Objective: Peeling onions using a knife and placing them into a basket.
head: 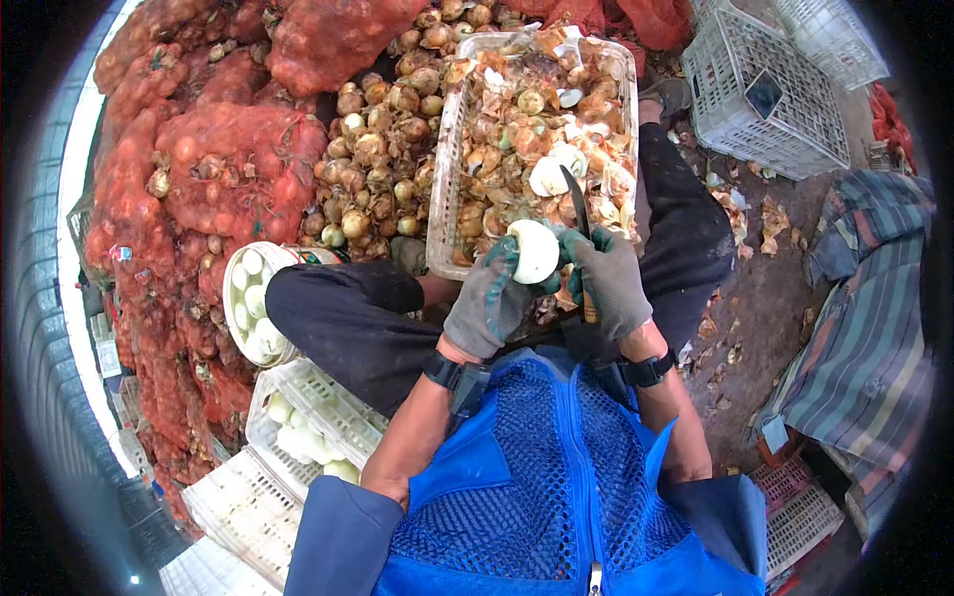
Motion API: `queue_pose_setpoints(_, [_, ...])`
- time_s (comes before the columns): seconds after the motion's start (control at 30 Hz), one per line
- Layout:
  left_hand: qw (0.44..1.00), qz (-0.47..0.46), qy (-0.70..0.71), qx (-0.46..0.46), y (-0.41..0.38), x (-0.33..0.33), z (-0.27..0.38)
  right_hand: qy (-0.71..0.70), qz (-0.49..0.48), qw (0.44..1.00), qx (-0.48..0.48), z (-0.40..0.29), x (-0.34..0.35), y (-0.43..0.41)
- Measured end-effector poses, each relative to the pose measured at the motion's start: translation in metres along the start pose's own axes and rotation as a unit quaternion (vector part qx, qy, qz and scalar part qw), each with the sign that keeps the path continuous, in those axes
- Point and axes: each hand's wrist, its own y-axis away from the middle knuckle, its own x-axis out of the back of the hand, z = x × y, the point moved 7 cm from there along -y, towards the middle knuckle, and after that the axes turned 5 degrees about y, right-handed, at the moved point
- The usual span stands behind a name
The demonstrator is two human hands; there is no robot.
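A peeled white onion (536, 252) rests in my left hand (489, 302), which wears a grey work glove with green-coated fingertips. Gripped by its wooden handle, a knife (576, 197) points up and away from me in my right hand (610, 279), gloved the same way. Its dark blade stands just right of the onion, and the right fingers are close to the onion's side. Beyond both hands lies a white plastic crate (445, 175) full of brown onion skins and some onions. Another peeled onion (550, 176) sits on those skins, behind the blade.
Unpeeled onions (373, 149) are heaped left of the crate, beside red mesh sacks (231, 171). A bucket (232, 328) and a white basket (261, 402) by my left leg hold peeled onions. At right stand an upturned crate (768, 97) with a phone on it and striped cloth (864, 343).
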Motion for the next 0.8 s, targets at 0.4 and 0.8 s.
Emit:
queue_pose_setpoints(0.4, [0.914,-0.047,-0.332,-0.229,0.019,-0.008,0.044,0.117,0.009,0.988,0.103,-0.018,-0.001,0.044])
queue_pose_setpoints(0.8, [0.990,0.004,0.120,0.077,0.019,0.010,-0.006,0.299,0.018,0.918,0.260,-0.035,-0.018,0.077])
